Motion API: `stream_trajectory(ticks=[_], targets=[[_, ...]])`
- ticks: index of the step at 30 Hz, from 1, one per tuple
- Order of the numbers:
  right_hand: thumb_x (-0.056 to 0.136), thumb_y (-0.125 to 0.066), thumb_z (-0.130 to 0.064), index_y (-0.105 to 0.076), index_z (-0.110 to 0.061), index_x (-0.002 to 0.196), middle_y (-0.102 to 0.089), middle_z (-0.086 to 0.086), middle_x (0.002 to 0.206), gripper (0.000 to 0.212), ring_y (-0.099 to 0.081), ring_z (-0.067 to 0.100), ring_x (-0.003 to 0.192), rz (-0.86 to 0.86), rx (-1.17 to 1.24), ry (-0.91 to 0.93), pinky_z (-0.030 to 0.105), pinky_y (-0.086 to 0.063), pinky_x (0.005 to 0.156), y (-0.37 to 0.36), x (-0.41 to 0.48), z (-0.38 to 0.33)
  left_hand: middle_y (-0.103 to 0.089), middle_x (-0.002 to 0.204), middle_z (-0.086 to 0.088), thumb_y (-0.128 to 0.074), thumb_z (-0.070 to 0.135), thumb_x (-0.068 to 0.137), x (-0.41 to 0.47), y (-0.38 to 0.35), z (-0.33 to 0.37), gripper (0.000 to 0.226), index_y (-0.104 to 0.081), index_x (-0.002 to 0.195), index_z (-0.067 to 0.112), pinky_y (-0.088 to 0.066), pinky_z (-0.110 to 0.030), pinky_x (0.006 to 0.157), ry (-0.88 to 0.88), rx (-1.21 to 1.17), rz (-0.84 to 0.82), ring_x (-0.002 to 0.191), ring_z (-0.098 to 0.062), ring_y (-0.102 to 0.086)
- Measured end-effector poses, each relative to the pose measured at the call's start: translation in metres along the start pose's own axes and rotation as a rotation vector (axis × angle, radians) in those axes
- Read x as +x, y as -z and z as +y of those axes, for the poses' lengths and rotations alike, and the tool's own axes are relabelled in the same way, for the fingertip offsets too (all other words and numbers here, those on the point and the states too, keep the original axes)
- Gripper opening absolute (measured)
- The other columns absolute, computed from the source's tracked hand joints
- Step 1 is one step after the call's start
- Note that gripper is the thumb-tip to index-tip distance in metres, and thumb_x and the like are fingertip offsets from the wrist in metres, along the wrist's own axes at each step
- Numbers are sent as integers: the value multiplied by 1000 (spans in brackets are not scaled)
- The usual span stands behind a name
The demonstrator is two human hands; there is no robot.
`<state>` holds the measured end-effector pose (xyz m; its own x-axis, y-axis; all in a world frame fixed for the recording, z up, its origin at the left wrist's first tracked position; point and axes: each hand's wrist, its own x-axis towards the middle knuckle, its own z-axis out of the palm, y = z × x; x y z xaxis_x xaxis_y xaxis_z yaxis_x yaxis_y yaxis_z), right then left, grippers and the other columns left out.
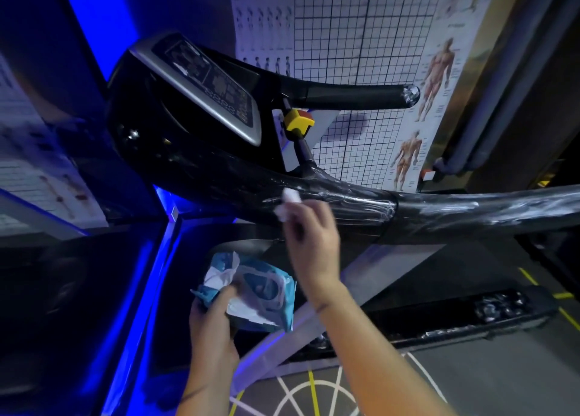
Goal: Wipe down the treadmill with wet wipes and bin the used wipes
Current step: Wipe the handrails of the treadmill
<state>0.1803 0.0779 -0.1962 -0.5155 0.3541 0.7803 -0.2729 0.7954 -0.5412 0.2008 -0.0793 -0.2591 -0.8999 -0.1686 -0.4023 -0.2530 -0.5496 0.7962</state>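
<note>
The wet wipe (290, 203) is a small white wad pressed against the treadmill's near handrail (455, 211), on the thick part where the rail meets the console body. The right hand (310, 236) reaches up to the handrail from below, and its grip is closed on the wipe, with the fingertips pinching it. The fingers are blurred, so their exact placement is unclear. The handrail is black and wrapped in wrinkled, glossy clear film.

Below the handrail, the left hand (213, 321) has its grip closed round a blue-and-white pack of wipes (260, 293). The thumb lies across the pack's crumpled front, and its oval lid faces up.

Above the handrail sits the treadmill's console (204, 92), a dark panel with a silver rim. Just beside the console, between the two rails, is a yellow stop button (298, 122). The far handrail (354, 96) runs level above the near one, and its end cap is also in film.

Behind both rails, a grid chart (361, 38) and an anatomy poster (436, 70) hang on the wall. Below the handrail lie the treadmill's side rail (439, 321), a blue light strip (147, 290) and a floor (314, 390) painted with white and yellow lines.
</note>
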Motion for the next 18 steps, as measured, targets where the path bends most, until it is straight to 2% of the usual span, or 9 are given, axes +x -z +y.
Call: stream_trajectory(ticks=[2, 4, 8, 11, 14, 16, 18], targets=[[94, -65, -9, -75, -5, 104, -62, 8, 96, 15, -58, 27, 87, -60, -22, 90, 33, -50, 77, -24, 13, -18, -75, 124, -17, -71, 3, 94, 1, -1, 3, 41, -67, 134, 9, -55, -46, 96, -18, 8, 7, 111, -34, -73], [95, -57, -15, -76, -6, 105, -61, 10, 94, 24, -56, 30, 84, -51, -105, 96, 39, -49, 75, -31, 27, -15, -76, 120, -14, -70, 1, 93, 2, -2, 6, 42, -67, 134, 9, -55, -43, 91, -24, 3, 8, 102, -28, -74], [88, -68, -2, -76, -9, 100, -58, 6, 90, 16, -52, 24, 84, -7, -176, -26, 40, -48, 74, 1, 27, 26, -77, 112, -9, -74, -3, 87, 0, -3, 11, 47, -67, 132, 9, -55, -45, 94, -10, -15, -11, 104, -29, -73], [95, -67, -9, -76, -10, 99, -52, 1, 92, 9, -55, 23, 85, 29, -216, -179, 33, -48, 79, 36, 28, 56, -77, 112, -11, -74, -6, 86, 2, -4, 11, 48, -67, 131, 9, -57, -45, 90, -7, -17, 7, 102, -31, -74], [92, -69, -9, -77, -15, 95, -50, -1, 90, 11, -59, 28, 85, -6, -239, -276, 21, -37, 77, 48, 40, 52, -77, 116, -12, -75, -5, 86, 4, -3, 8, 50, -66, 133, 10, -57, -48, 96, 4, -16, 23, 106, -32, -73], [86, -73, -5, -77, -15, 93, -54, 1, 89, 13, -57, 24, 82, -15, -173, -176, 21, -36, 72, 41, 45, 30, -76, 120, -13, -75, -3, 87, 7, -1, 4, 49, -66, 134, 9, -55, -50, 99, 2, -13, 41, 112, -35, -72], [86, -72, -7, -77, -10, 96, -58, 5, 90, 11, -56, 23, 81, -65, -74, -1, 25, -42, 72, 22, 43, 3, -75, 122, -16, -73, 0, 91, 9, 1, 0, 44, -65, 133, 9, -53, -52, 103, 1, 1, 66, 115, -37, -70]])
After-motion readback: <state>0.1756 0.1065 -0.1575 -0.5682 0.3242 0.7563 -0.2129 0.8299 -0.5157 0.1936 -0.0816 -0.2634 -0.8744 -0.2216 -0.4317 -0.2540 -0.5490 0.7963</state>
